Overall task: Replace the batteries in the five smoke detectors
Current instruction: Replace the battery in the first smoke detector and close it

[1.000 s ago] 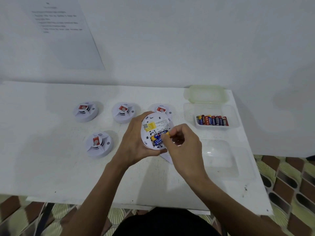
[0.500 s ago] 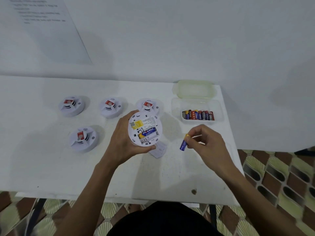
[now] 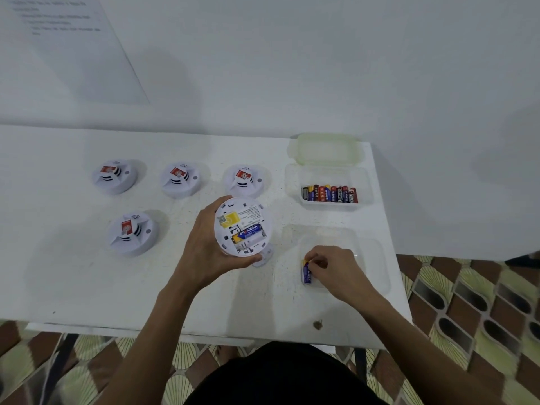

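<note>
Head view: left hand [image 3: 201, 252] clasps round white detector [image 3: 244, 226], right hand [image 3: 336, 270] pinches cylindrical battery [image 3: 306, 273].

Bare counter [image 3: 102, 293] lies free nearer than the left hand [image 3: 204, 252] and right hand [image 3: 336, 268]. Four detectors [image 3: 131, 233] block left of and beyond the left hand and its held detector [image 3: 244, 226]; a battery box [image 3: 366, 182] stands beyond the right hand's pinched battery [image 3: 306, 273].

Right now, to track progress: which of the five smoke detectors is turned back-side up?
The detector in the left hand, battery bay exposed; the other four sit face up on the table.
</note>
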